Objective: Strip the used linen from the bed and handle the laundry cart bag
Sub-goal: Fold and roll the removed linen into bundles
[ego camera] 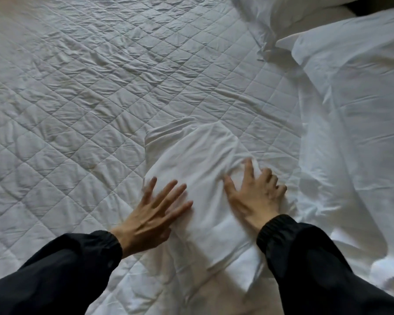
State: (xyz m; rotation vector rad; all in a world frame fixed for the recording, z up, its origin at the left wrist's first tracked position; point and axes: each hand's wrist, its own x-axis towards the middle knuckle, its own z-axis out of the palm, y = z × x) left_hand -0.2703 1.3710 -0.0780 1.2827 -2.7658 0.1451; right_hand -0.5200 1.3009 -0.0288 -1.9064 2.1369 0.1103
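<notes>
A: Where's the linen?

B: Crumpled white sheet bundle point(198, 169), lower centre of the frame, lying on the white diamond-quilted mattress pad point(89, 87). Laundry cart bag not in view.

A: What could go wrong?

B: My reading: the bundle is loose and long, with its tail running off toward the bottom edge. Lifted from the top alone, it would likely unroll and drag. The bulky white duvet heap point(350, 133) lies just beside it at the right, and their edges meet near the right wrist, so a careless scoop could catch duvet cloth as well. The pad is already rucked. Raking the bundle sideways could pull it further out of line.

A: The grip?

B: Left hand point(159, 210): grip apart, fingers straight and fanned, flat against the bundle's left flank. It holds nothing, only presses. Right hand point(255, 194): on the bundle's right side, thumb and forefinger splayed, outer fingers bent into the cloth, creases radiating from them. Motion blur there, so I cannot tell whether they have closed round a fold.

A: Sleeves?

B: Black cuffed sleeves point(293, 246), both arms.
</notes>
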